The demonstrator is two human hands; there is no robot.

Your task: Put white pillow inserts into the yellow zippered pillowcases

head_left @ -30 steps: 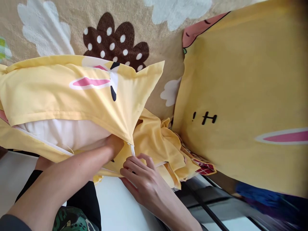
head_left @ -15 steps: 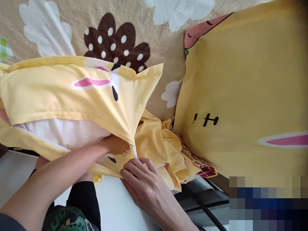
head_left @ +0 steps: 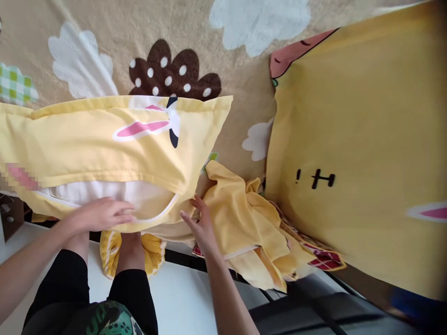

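A yellow pillowcase with a pink-and-white print lies in front of me, its long opening facing my body. Inside the opening the white pillow shows. My left hand rests at the opening's lower edge with fingers stretched out, near the white zipper edge. At the pillowcase's right lower corner is my right hand, thumb and fingers apart, close to the fabric and holding nothing that I can see.
A second yellow pillow with black marks stands at the right. Crumpled yellow fabric lies between the two. Beneath is a beige bed cover with cloud shapes. Below are yellow slippers and a white floor.
My left hand has come out of the pillowcase opening and moved left. The right hand has let go of the corner's edge, and the corner has relaxed and opened wider.
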